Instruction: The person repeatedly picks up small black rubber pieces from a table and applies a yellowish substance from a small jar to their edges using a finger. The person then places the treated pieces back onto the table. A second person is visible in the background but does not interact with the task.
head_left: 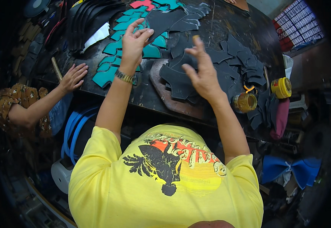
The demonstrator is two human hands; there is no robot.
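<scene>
My left hand (136, 45) is closed in a pinch at the near left corner of a flat black cut piece (166, 19), which lies over teal pieces. Slightly blurred, my right hand (204, 72) is raised with its fingers apart and nothing in it. A yellowish smear shows on one fingertip. Below that hand spreads a loose heap of black cut pieces (178, 81). Teal pieces (105, 76) overlap in rows beside my left forearm, with a red piece (142, 4) at their far end.
Another person's hand (74, 77) rests on the dark table (135, 97) at left. An open jar of amber stuff (244, 103) and a yellow tin (281, 87) stand at right, near orange-handled scissors (249, 89). A curved brown slab (161, 89) lies at the near edge. Black sheets (87, 26) are stacked far left.
</scene>
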